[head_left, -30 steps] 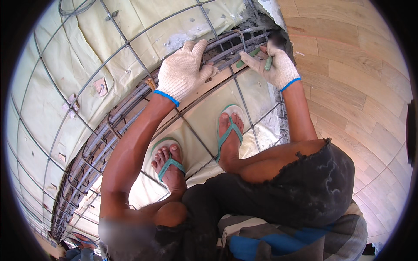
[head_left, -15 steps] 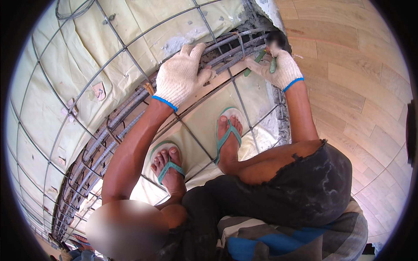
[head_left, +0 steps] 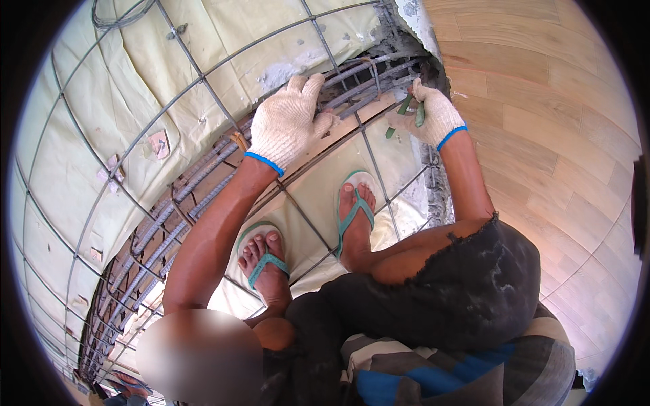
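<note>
Two hands in off-white knitted gloves with blue cuffs work over a bundle of ribbed steel bars [head_left: 159, 220], seen from above. The right hand [head_left: 437, 115], at the broken left edge of a wood-plank floor [head_left: 514, 95], has its fingers closed on a green-handled tool [head_left: 420, 114]. The tool's two handles stand apart below the fingers; its head is hidden, so its kind is hard to tell. The left hand [head_left: 288, 125] lies over the bars, its thumb spread away from its fingers. Whatever is under that palm is covered.

Wire mesh [head_left: 203, 79] crosses cream sheeting [head_left: 230, 34] and is cut off at the dark curved rim. Two feet in green-strapped sandals [head_left: 354, 215] stand on the sheeting, between the bars and the crouching person's dark, frayed shorts [head_left: 433, 298]. A blurred oval [head_left: 200, 358] hides part of the left leg — nothing behind it can be made out. The left sandal's strap carries small marks, too tiny to read.
</note>
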A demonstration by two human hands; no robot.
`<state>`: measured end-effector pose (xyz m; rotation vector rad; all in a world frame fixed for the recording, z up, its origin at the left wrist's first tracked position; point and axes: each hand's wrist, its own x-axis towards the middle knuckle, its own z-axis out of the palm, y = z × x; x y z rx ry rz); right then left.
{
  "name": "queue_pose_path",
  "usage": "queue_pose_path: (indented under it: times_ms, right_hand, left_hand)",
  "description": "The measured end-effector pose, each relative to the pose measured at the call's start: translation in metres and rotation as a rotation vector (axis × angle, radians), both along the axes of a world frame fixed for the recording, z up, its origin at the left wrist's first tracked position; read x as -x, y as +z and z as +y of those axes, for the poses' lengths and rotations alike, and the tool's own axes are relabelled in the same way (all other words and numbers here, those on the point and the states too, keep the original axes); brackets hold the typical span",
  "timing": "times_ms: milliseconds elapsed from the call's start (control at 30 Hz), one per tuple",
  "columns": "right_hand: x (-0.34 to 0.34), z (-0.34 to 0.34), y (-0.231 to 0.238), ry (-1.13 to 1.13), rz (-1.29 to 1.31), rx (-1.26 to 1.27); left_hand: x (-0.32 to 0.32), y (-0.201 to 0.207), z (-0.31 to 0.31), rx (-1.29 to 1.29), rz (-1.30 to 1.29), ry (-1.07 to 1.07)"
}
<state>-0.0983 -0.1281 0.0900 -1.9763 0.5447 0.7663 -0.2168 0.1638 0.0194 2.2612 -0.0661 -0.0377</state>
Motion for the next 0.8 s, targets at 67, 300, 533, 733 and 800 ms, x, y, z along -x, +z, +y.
queue_pose_path:
  times_ms: [67, 300, 533, 733, 800]
  right_hand:
    - [-0.001, -0.013, -0.005, 0.026, 0.017, -0.024]
    - [-0.013, 0.051, 0.01, -0.479, 0.065, 0.018]
    - [-0.041, 0.044, 0.0, 0.05, 0.07, 0.484]
    - [-0.035, 0.112, 0.025, -0.81, 0.2, 0.427]
    - [-0.044, 0.095, 0.018, -0.755, 0.184, 0.411]
  left_hand:
    - [-0.001, 0.001, 0.0, 0.014, -0.011, -0.003]
    - [0.002, -0.002, 0.005, 0.01, 0.01, 0.013]
    - [0.002, -0.002, -0.001, 0.048, 0.004, 0.01]
    - [0.004, -0.002, 0.003, 0.053, 0.007, 0.012]
    - [0.003, -0.002, 0.003, 0.074, -0.02, 0.018]
